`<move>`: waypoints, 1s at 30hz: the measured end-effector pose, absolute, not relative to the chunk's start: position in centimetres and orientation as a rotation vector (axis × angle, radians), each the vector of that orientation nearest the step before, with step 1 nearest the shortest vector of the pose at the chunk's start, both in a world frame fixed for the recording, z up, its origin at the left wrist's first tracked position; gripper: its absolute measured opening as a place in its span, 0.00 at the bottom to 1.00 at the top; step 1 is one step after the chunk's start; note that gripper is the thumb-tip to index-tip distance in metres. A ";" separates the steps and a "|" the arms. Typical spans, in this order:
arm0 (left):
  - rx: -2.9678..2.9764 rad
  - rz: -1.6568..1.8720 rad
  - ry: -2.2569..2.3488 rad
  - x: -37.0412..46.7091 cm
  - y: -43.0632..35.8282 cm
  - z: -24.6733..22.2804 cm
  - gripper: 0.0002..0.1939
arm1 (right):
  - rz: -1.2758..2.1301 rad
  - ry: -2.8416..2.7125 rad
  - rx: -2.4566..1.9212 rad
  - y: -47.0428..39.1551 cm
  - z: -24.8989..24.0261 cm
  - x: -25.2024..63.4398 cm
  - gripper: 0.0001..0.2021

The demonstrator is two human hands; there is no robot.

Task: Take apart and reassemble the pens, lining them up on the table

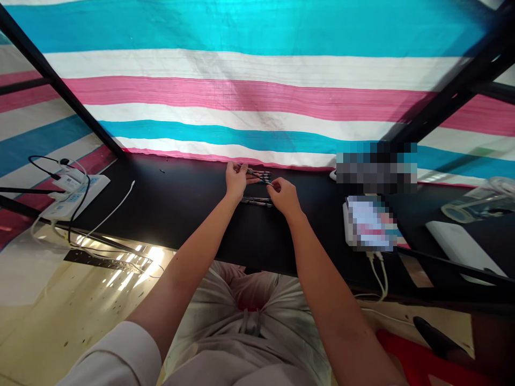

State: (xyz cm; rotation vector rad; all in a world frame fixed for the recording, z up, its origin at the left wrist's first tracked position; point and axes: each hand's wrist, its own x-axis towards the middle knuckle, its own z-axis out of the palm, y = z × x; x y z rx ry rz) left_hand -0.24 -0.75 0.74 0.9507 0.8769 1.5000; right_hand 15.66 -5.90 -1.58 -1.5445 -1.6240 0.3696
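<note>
My left hand (236, 178) is closed at the left ends of several slim, dark pens with pinkish parts (262, 175), near the back of the black table (193, 209). Thumb and fingertips of my right hand (284, 194) pinch the right end of one thin pen (265, 182). The fingers partly cover these pens, so which ones the left hand grips is hard to see. Closer to me, a few more pens (256, 202) lie side by side on the table, just left of my right hand.
A white power strip (82, 197) with plugs and cables stands at the left end. A white cable (116, 206) trails nearby. To the right lie a blurred phone (372, 222), a white power bank (462, 246) and a clear container (478, 201). Striped sheeting (257, 96) hangs behind.
</note>
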 end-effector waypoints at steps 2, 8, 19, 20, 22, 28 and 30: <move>0.988 1.476 0.869 0.1 -1.2 0.8 0.20 | 0.371 -1.640 -1.516 -5.9 -1.7 15.5 0.10; 1.089 1.374 0.834 1.0 -1.8 0.7 0.20 | 0.390 -1.635 -1.469 -5.8 -1.8 15.2 0.13; 1.034 1.522 0.841 0.5 -1.5 1.0 0.19 | 0.352 -1.533 -1.892 -7.2 0.2 15.0 0.28; 1.024 1.541 0.838 0.4 -1.4 1.0 0.19 | 0.353 -1.543 -1.882 -7.2 0.2 15.0 0.28; 1.005 1.565 0.836 0.2 -1.2 1.0 0.18 | 0.340 -1.572 -1.839 -7.1 0.1 15.0 0.28; 0.999 1.520 0.852 0.1 -1.4 1.2 0.19 | 0.324 -1.620 -1.725 -6.8 -0.3 15.1 0.20; 0.999 1.518 0.858 0.1 -1.4 1.2 0.18 | 0.343 -1.632 -1.700 -6.7 -0.4 15.2 0.19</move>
